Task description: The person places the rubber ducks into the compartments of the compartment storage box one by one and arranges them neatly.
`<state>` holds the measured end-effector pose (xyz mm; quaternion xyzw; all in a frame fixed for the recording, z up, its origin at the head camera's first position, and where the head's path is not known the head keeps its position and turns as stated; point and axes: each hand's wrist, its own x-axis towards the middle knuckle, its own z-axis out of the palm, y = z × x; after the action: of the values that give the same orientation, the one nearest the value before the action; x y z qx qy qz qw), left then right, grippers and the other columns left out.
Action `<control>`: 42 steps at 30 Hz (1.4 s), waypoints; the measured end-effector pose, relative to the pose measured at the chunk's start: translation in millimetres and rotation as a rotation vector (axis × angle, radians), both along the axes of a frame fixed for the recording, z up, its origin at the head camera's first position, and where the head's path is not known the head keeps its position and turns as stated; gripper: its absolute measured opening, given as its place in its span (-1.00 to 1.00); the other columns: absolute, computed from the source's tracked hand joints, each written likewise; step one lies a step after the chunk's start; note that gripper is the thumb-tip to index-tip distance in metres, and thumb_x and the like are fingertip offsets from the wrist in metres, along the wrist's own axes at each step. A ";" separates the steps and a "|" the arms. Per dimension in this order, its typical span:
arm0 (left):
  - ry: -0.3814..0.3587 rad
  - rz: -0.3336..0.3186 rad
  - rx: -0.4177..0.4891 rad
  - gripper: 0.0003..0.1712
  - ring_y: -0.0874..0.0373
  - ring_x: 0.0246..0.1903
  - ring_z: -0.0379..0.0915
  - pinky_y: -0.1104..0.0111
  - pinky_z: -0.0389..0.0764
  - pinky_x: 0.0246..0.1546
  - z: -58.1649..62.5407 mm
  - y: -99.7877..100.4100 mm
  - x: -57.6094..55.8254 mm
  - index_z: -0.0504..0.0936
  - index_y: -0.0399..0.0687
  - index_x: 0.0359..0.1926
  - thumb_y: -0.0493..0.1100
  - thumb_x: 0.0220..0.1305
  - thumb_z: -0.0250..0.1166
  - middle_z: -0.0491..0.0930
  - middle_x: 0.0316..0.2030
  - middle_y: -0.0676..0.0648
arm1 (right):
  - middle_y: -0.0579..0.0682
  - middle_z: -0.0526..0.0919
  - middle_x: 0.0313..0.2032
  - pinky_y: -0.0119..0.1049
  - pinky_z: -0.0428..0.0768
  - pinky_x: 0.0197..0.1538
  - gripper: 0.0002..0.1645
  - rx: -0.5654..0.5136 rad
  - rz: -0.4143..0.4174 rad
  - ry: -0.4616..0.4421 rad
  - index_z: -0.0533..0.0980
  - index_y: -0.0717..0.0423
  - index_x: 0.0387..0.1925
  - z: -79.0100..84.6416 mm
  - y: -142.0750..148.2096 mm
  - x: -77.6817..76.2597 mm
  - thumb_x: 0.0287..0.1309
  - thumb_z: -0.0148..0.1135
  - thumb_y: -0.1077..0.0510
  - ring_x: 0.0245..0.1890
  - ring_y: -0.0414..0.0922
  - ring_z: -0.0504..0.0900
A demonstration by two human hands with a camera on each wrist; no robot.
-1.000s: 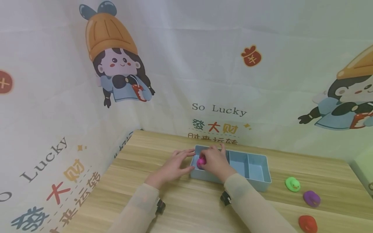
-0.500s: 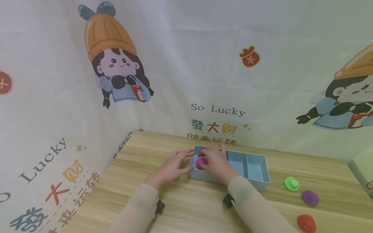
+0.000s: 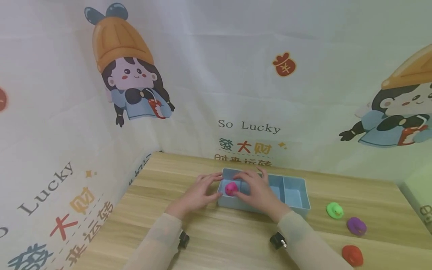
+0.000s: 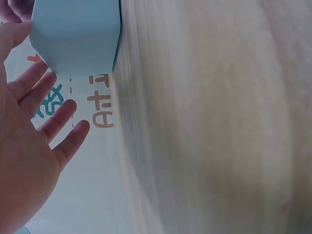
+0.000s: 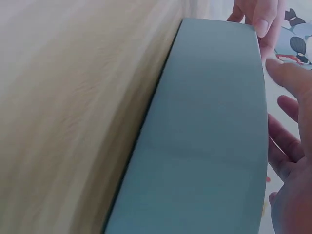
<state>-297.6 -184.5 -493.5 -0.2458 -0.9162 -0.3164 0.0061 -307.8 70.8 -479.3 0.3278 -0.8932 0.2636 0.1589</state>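
Note:
A pink rubber duck [image 3: 231,189] lies in the leftmost compartment of a long light-blue divided box [image 3: 233,202]. My left hand [image 3: 199,193] holds the box's left end, thumb at the front corner and fingertips at the back corner. In the left wrist view, two fingers of that left hand [image 4: 29,131] stand off the box [image 4: 78,36]. My right hand [image 3: 258,189] hovers over the box beside the duck, thumb and fingers spread around nothing. The right wrist view shows this right hand [image 5: 297,141] along the rim; the duck is hidden there.
Right of the box, a green duck [image 3: 335,210], a purple duck [image 3: 356,226] and a red duck [image 3: 352,255] lie on the wooden table [image 3: 216,240]. A printed cloth [image 3: 202,75] hangs behind the table and along its left side.
My right hand has let go of the pink duck, spread its fingers and drawn back to the right. The duck now shows more fully in its compartment. My left hand keeps its place.

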 end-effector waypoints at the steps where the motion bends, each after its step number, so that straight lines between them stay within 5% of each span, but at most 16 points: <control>1: 0.001 0.004 0.003 -0.27 -0.08 0.48 0.15 -0.19 0.27 0.48 0.0 -0.6 0.1 0.37 0.02 0.50 0.07 0.40 0.33 0.24 0.57 -0.01 | -0.08 0.70 0.12 0.33 -0.03 0.53 -0.41 -0.007 0.007 0.008 0.62 -0.08 0.11 0.4 3.0 2.2 0.03 0.62 -0.02 0.24 -0.02 0.58; 9: 0.002 0.008 0.001 -0.27 -0.11 0.50 0.12 -0.15 0.23 0.51 2.1 -3.5 0.4 0.38 -0.02 0.50 0.05 0.40 0.34 0.24 0.57 -0.04 | -0.05 0.69 0.10 0.35 -0.01 0.49 -0.36 -0.037 0.020 0.044 0.61 0.01 0.13 -0.1 31.6 23.8 0.05 0.59 -0.11 0.21 -0.01 0.58; 25: -0.013 0.002 -0.010 -0.26 -0.10 0.49 0.13 -0.16 0.24 0.50 -1.0 -0.1 -0.3 0.37 -0.01 0.50 0.10 0.41 0.32 0.22 0.58 -0.01 | 0.06 0.73 0.04 0.43 0.02 0.33 -0.33 -0.167 -0.025 0.158 0.63 0.04 0.07 -16.1 95.9 56.4 -0.18 0.66 0.08 0.09 0.09 0.62; 36: -0.015 0.016 0.002 -0.26 -0.10 0.50 0.12 -0.16 0.24 0.51 5.4 -0.6 0.1 0.39 -0.03 0.49 0.07 0.38 0.35 0.24 0.57 -0.02 | 0.16 0.70 0.09 0.41 -0.01 0.40 -0.37 -0.114 -0.127 0.107 0.61 0.08 0.09 -14.5 145.2 74.6 -0.08 0.60 0.14 0.13 0.19 0.56; 42: -0.018 0.002 -0.012 -0.26 -0.11 0.49 0.12 -0.16 0.25 0.50 4.2 0.8 -0.6 0.38 -0.02 0.50 0.08 0.39 0.34 0.22 0.58 -0.01 | 0.07 0.70 0.04 0.26 -0.05 0.43 -0.38 -0.111 -0.134 0.130 0.62 0.00 0.07 -16.3 161.2 86.6 -0.12 0.60 0.20 0.14 0.13 0.51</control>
<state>-298.2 -183.7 -489.3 -0.2422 -0.9183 -0.3130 -0.0033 -221.2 232.0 -495.6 0.2743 -0.8849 0.2796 0.2519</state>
